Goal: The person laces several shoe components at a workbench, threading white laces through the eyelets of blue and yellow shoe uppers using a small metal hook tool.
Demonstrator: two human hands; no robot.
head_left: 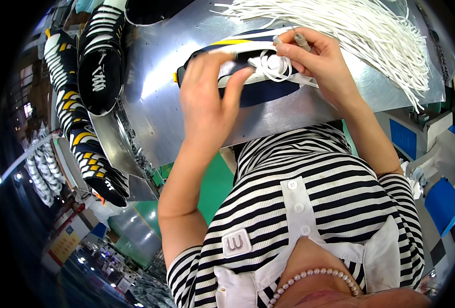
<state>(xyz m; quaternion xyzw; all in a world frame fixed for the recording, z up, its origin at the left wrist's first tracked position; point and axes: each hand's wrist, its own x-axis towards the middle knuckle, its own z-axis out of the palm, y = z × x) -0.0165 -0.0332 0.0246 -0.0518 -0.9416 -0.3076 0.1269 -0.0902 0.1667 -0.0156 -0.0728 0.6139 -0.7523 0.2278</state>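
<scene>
A navy, white and yellow shoe upper (268, 96) lies on its side on the metal table in front of me. A white shoelace (276, 66) sits in loose loops over its opening. My left hand (207, 97) is over the toe-left part of the upper, its thumb apart from the fingers; motion blurs the fingertips. At the right end, my right hand (322, 61) pinches thumb and index finger together by the lace, with greyish covers on some fingertips. The lace seems to run into this pinch, though the fingers partly hide it.
A thick bundle of white laces (340, 31) spreads over the far right of the metal table (155, 118). Striped shoe uppers (73, 108) form a long row at the left, beside a black one (100, 82). Another dark upper (155, 9) rests at the far edge.
</scene>
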